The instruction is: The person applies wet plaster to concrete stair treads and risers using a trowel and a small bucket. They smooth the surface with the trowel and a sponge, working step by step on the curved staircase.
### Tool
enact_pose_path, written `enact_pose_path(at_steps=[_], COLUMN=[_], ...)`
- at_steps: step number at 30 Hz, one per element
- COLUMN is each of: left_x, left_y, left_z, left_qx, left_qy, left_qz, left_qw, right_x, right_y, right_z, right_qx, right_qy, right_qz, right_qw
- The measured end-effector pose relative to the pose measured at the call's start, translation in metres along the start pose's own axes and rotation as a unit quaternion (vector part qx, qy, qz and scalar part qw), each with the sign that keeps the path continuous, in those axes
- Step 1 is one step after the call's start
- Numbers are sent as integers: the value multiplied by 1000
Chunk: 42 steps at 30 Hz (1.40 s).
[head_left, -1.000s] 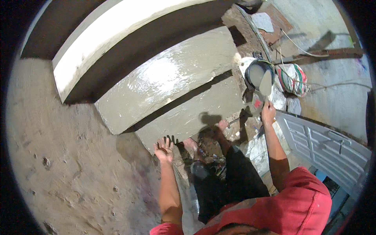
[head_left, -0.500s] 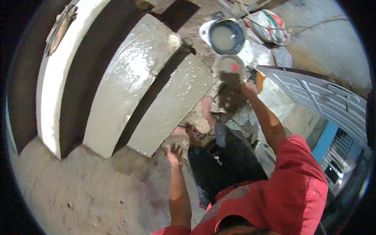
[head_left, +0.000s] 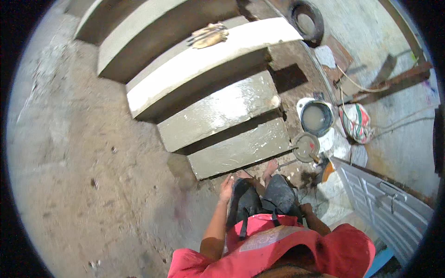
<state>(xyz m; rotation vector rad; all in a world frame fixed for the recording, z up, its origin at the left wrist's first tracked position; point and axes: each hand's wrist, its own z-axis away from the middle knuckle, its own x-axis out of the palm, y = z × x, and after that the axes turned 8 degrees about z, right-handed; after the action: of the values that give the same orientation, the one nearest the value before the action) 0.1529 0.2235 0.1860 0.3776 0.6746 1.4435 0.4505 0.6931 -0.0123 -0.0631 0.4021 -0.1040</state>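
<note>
My left hand (head_left: 226,188) is beside my left knee, below the lowest wet step, fingers loosely stretched and nothing seen in them. My right hand (head_left: 306,209) hangs by my right knee; it is dark, and its fingers are hard to make out. Beyond my feet are two steps with a smooth, shiny grey coat, the lower step (head_left: 241,149) and the upper step (head_left: 222,110). A round shallow grey pan (head_left: 303,144) with a red spot stands off the lower step's right end. Behind it is a dark bucket (head_left: 317,117) of cloudy grey liquid.
A white-faced step (head_left: 185,76) carries a tan bundle (head_left: 208,36). On the right are a striped sack (head_left: 357,121), ropes and a grey metal panel (head_left: 380,204). A dark tyre-like ring (head_left: 306,22) lies far back. Rough concrete floor (head_left: 116,185) spreads left.
My right hand has drawn back from beside the pan to my right knee. My left hand's spread fingers have come closer together. The view has turned and takes in more of the stairs.
</note>
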Motion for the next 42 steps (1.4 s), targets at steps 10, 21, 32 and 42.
enact_pose_path(at_steps=[10,21,32,42], left_x=[-100,-93,-131,-184], left_y=[-135,-209,-196,-86], left_z=[56,88,18,-13], left_qx=[-169,-171,-248,-69], left_qy=[188,190,110,170], left_qz=[109,148,220,315], left_qw=[961,955,937,931], right_x=[-192,-265,-205,-118], right_y=[51,1,-50,-8], right_z=[-25,20,123,130], right_qx=[117,88,253,202], right_qy=[254,255,250,283], right_qz=[-406,28,-121,-202], right_qw=[870,962,927,915])
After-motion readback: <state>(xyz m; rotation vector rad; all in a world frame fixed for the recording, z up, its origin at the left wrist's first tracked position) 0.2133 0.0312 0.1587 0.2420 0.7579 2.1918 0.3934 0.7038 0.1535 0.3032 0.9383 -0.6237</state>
